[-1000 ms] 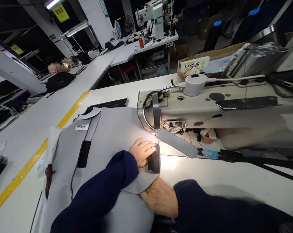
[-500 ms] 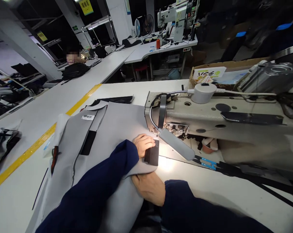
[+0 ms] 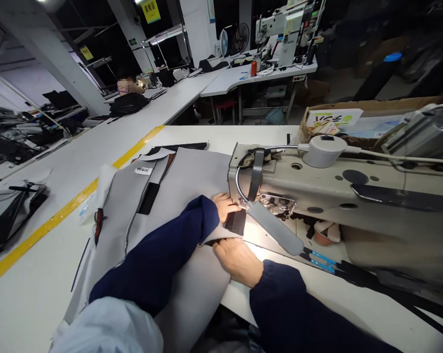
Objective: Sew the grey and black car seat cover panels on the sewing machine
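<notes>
A grey fabric panel point(image 3: 197, 169) lies across the table and reaches under the head of the sewing machine point(image 3: 287, 181). My left hand point(image 3: 226, 206) rests flat on it with fingers stretched toward the needle area, at the upper edge of a black patch point(image 3: 235, 224). My right hand point(image 3: 239, 261) pinches the panel's near edge just below that patch, its fingertips partly hidden by the cloth. Another black strip point(image 3: 148, 198) and a white barcode label point(image 3: 143, 170) are on the panel's left part. The needle is hidden behind the grey lamp point(image 3: 275, 228).
A cardboard box point(image 3: 306, 117) stands behind the machine. An orange cup point(image 3: 326, 233) with scraps sits under the machine arm. Yellow tape point(image 3: 74, 201) crosses the table. Plastic-wrapped black pieces point(image 3: 19, 211) lie at far left. A person point(image 3: 128, 87) sits in the background.
The black patch and panel edge have moved forward toward the machine, with both my hands following. The view has shifted, and a light-blue rounded shape shows at bottom left.
</notes>
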A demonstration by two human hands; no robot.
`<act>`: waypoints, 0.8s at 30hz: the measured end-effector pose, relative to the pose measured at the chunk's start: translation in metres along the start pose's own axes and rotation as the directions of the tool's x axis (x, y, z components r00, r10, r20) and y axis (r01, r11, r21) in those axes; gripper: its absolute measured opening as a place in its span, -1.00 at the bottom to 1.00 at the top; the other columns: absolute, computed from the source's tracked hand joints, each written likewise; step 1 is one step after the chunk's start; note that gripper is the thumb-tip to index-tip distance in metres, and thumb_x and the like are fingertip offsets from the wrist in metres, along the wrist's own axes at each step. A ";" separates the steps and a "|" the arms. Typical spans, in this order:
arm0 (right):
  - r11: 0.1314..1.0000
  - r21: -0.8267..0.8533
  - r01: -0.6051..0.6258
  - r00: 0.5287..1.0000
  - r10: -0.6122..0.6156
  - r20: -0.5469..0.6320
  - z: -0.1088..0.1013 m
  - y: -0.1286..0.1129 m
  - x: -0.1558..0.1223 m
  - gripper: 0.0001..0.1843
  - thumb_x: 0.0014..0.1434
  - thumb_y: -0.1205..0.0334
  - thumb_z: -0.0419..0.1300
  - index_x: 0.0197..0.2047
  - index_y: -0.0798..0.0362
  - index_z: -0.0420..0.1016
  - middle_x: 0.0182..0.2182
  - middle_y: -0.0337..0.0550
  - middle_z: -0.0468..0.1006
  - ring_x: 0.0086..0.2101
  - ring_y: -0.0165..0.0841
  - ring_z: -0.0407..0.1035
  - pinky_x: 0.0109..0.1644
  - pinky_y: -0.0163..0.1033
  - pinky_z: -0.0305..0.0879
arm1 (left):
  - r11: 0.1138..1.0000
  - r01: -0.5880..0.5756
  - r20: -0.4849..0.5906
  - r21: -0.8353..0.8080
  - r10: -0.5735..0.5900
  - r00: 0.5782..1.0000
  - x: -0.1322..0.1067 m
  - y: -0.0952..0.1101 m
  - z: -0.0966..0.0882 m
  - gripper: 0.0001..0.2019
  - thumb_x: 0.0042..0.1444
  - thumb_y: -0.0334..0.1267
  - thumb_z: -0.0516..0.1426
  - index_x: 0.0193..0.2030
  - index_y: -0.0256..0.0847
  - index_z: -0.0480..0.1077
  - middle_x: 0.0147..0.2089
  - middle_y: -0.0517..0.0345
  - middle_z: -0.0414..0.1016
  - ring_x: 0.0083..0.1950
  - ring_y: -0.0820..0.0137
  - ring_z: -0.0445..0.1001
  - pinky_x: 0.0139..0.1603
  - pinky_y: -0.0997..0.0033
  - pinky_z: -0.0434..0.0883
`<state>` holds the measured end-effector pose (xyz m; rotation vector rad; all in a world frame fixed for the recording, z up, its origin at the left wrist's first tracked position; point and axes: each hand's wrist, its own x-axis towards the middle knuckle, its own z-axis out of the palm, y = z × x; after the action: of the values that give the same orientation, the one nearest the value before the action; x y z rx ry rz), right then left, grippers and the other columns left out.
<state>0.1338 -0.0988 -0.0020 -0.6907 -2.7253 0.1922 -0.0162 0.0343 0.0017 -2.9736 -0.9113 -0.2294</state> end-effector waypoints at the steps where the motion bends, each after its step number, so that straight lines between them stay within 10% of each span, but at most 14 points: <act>1: 0.999 0.053 0.010 1.000 -0.011 0.012 -0.006 0.002 -0.002 -0.53 0.00 0.41 0.09 0.04 0.23 0.32 -0.24 0.07 0.44 -0.20 -0.17 0.32 -0.15 -0.08 0.25 | 1.000 -0.008 0.026 -0.002 0.008 1.000 0.001 -0.001 -0.001 -0.73 0.14 -0.24 0.07 -0.07 -0.22 0.49 -0.09 -0.03 0.50 -0.05 0.20 0.40 -0.02 0.20 0.30; 5: 0.983 0.178 0.042 0.999 -0.047 0.023 -0.025 0.000 -0.015 -0.09 -0.12 0.28 0.17 0.33 0.11 0.02 0.07 0.21 0.31 0.02 0.00 0.24 0.00 0.09 0.22 | 0.985 -0.148 0.100 -0.093 0.157 0.983 -0.014 0.016 -0.023 -0.74 0.11 -0.31 0.03 -0.12 -0.22 0.47 -0.08 0.01 0.51 0.06 0.21 0.34 0.23 0.03 0.11; 10: 0.998 0.051 0.044 0.993 -0.038 -0.115 -0.003 -0.012 0.004 -0.42 0.11 0.36 0.06 0.24 0.13 0.23 0.14 0.13 0.33 0.09 -0.08 0.24 0.10 0.04 0.22 | 0.965 -0.064 0.201 -0.253 0.117 0.973 -0.044 0.049 -0.064 -0.43 0.01 0.16 0.11 0.11 -0.10 0.34 0.09 0.06 0.43 0.15 0.09 0.25 0.27 -0.38 -0.44; 15: 0.990 -0.067 -0.122 0.978 0.108 -0.180 0.023 -0.023 0.029 -0.65 0.23 0.44 -0.06 0.00 0.19 0.44 -0.13 0.10 0.52 -0.14 -0.10 0.39 -0.07 0.03 0.32 | 0.986 0.040 0.288 -0.160 0.008 0.957 -0.047 0.056 -0.073 -0.48 0.02 -0.19 0.10 0.19 -0.07 0.27 0.18 0.18 0.37 0.16 0.21 0.23 0.33 -0.28 -0.38; 24: 0.972 -0.201 -0.121 0.963 0.065 -0.263 0.002 -0.039 -0.053 -0.66 0.25 0.45 -0.03 0.05 0.33 0.37 -0.05 0.19 0.44 0.02 -0.11 0.28 0.14 0.08 0.16 | 0.998 0.006 0.385 0.068 -0.032 0.923 -0.058 0.069 -0.064 -0.43 -0.01 -0.42 0.04 0.22 -0.14 0.23 0.30 0.15 0.24 0.22 0.24 0.19 0.34 -0.12 -0.09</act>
<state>0.1596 -0.1590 -0.0107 -0.8415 -2.4888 -0.1644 -0.0335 -0.0590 0.0579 -3.0004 -0.9521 0.3960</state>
